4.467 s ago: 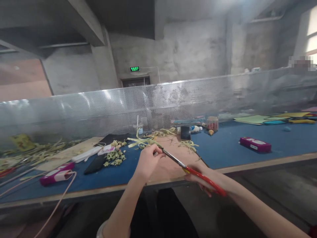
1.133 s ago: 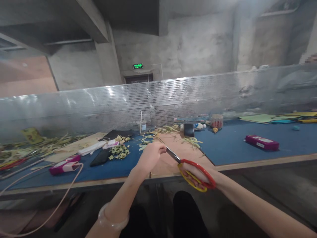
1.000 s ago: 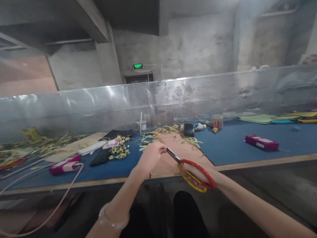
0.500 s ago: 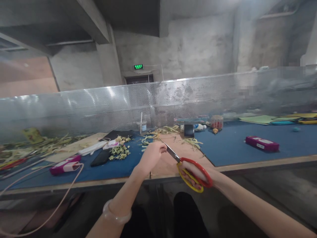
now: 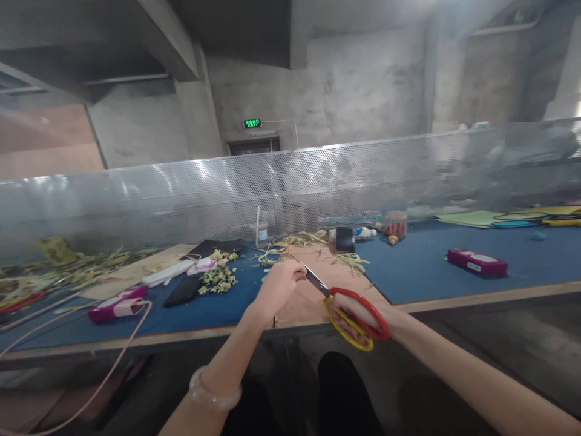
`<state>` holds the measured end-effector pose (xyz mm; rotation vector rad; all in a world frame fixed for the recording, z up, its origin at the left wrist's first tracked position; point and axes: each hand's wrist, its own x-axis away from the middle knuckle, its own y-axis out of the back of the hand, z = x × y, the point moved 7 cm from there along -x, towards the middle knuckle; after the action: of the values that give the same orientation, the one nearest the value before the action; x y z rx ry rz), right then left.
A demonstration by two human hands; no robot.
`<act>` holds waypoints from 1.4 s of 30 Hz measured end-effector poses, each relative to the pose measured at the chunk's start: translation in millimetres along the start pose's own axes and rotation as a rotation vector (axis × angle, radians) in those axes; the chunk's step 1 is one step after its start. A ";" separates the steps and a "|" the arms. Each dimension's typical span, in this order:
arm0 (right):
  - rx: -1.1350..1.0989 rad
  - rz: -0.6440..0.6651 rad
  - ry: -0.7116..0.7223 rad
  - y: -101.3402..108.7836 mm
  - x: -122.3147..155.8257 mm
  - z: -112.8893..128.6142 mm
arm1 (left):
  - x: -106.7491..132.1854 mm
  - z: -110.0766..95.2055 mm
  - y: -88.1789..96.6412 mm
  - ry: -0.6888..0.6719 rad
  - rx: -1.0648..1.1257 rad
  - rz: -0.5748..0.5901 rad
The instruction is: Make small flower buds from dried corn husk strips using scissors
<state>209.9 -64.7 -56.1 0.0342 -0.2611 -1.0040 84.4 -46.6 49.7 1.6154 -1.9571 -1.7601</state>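
Note:
My right hand (image 5: 351,312) is closed round the handles of a pair of scissors (image 5: 358,306), one loop red and the other yellow. Their metal blades point up and left, the tips at the fingers of my left hand (image 5: 284,281). Those left fingers are pinched together; what they hold, if anything, is too small to make out. A bracelet circles my left wrist. Under both hands lies a tan board (image 5: 308,297), with pale green plant strips (image 5: 349,261) scattered on its far part.
Small green-yellow pieces (image 5: 218,280) lie left beside a black phone (image 5: 184,292). Purple packs rest at left (image 5: 118,303) and right (image 5: 476,261). A cup with a straw (image 5: 260,233), a bottle (image 5: 365,232) and a clear jar (image 5: 396,225) stand or lie before a perforated metal screen (image 5: 227,188).
The view has shifted very slightly. Both hands and the scissors stay in nearly the same place, with the blades still at my left fingers.

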 end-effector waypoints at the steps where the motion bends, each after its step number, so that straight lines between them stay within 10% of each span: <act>1: 0.003 0.024 0.006 -0.7 -0.3 0.0 | 0.0 -0.5 -0.1 -0.011 -0.001 0.000; 8: 0.031 -0.105 -0.064 4.1 2.7 -3.2 | 1.3 1.6 0.6 -0.041 -0.022 -0.029; 17: -0.274 0.249 -0.054 -7.8 0.9 0.3 | 3.0 13.6 19.2 0.098 0.082 -0.176; 25: -0.535 0.433 -0.052 -3.6 6.7 10.6 | 11.3 56.9 45.2 0.221 0.935 -0.409; 31: -0.611 0.345 -0.057 7.4 5.2 11.6 | 47.3 90.4 95.0 -0.100 1.087 -0.936; 39: -0.557 0.385 -0.053 -3.5 5.5 16.6 | 6.7 85.4 2.4 0.403 0.960 -0.284; 42: -0.490 0.383 -0.055 -10.1 6.4 18.1 | 1.4 71.3 -18.3 0.329 0.692 -0.196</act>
<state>200.6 -73.9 -38.8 -0.4740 -0.0607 -0.6650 50.4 5.5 10.3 2.1674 -2.4342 -0.7791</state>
